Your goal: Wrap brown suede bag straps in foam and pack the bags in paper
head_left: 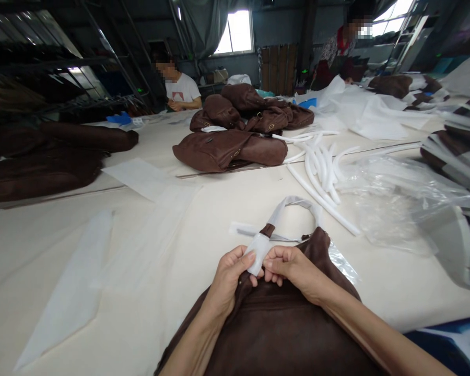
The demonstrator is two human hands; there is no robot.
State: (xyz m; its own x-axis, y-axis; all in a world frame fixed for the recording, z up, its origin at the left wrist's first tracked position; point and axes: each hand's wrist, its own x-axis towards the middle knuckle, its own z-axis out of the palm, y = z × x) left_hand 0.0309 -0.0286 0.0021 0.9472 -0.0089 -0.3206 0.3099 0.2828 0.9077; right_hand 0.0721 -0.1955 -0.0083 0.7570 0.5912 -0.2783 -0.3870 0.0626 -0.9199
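A brown leather handbag [282, 318] lies in front of me, its handle [293, 201] arching away and mostly covered in white wrapping. Around the handle's near left end sits a piece of white wrapping paper [257, 249]. My left hand [235, 269] pinches this paper between thumb and fingers. Close beside it, my right hand [284, 265] has its fingers closed at the paper's right edge. A thin strap [284, 238] shows behind the handle's base, and a bit of clear plastic [342, 261] pokes out at the bag's right side.
White foam tubes [321, 167] lie beyond the handle, near crumpled clear plastic bags [399, 196]. Several brown bags [231, 149] are piled farther back, more [43, 162] at left. Paper sheets [74, 287] lie left. A grey tape dispenser-like object [450, 245] stands right. Two people work across the table.
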